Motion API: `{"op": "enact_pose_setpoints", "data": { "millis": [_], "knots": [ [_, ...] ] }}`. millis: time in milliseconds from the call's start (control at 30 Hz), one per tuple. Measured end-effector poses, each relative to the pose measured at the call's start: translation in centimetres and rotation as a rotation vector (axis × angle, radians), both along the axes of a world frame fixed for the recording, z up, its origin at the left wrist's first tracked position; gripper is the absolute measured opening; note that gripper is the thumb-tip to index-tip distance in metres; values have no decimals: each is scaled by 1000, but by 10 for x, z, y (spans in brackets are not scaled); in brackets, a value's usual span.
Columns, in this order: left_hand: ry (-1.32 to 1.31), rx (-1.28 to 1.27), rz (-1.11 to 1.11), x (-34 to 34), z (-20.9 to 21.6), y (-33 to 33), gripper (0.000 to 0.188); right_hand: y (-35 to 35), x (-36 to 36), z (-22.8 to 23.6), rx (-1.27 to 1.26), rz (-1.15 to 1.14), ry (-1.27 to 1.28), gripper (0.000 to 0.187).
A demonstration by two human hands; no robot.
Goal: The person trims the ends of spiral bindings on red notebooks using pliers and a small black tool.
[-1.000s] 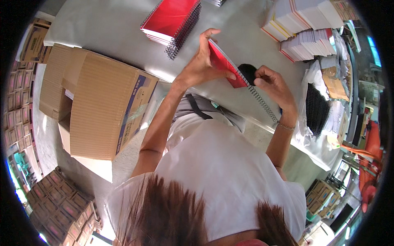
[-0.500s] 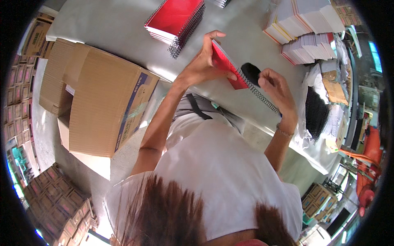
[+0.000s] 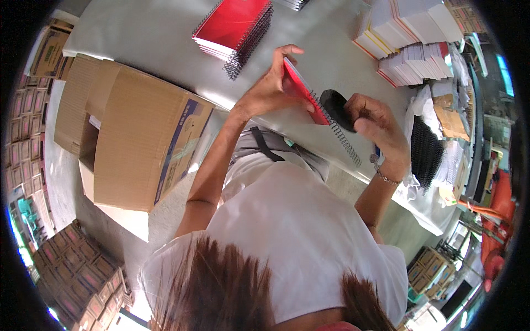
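My left hand [image 3: 266, 95] grips a red-covered notebook [image 3: 302, 89] tilted above the table's near edge, thumb on one face and fingers behind the other. Along the notebook's right edge runs a dark wire coil [image 3: 346, 143], and a long stretch of it sticks out past the lower corner. My right hand [image 3: 381, 124] is closed on a black rounded piece [image 3: 335, 109], whose exact kind I cannot make out. That piece lies against the coil beside the notebook's edge. A stack of red spiral notebooks [image 3: 234, 25] sits farther back on the table.
An opened cardboard box [image 3: 138, 132] stands at my left. Piles of white page blocks [image 3: 411, 25] are at the back right, and a bundle of black coils [image 3: 426, 151] lies in plastic below them. The grey table [image 3: 149, 33] spreads ahead of me.
My right hand and the black piece have moved slightly down and right. The coil's loose end has swung left and down. My left hand still holds the notebook, almost unmoved.
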State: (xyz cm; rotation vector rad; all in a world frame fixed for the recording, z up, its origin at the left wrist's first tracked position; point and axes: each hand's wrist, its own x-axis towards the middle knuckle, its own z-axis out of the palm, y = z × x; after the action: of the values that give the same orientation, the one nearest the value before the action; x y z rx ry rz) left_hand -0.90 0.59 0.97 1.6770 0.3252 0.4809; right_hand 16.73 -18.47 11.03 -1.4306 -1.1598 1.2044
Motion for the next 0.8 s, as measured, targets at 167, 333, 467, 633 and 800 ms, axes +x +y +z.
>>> {"op": "enact_pose_setpoints", "data": {
  "millis": [167,333,467,633,800],
  "knots": [
    [-25,85,-6,1,-2,0,112,11,5,-12,-119,-56,-219,35],
    [5,28,-11,1,-2,0,111,6,3,-2,-18,100,-122,26],
    [28,0,-26,0,0,1,112,10,-2,0,0,94,-149,27],
    [-12,46,-20,1,-9,3,115,19,1,-8,-72,36,-244,30],
    [7,85,-6,2,-7,-1,116,15,14,-31,192,58,389,38]
  ]
}}
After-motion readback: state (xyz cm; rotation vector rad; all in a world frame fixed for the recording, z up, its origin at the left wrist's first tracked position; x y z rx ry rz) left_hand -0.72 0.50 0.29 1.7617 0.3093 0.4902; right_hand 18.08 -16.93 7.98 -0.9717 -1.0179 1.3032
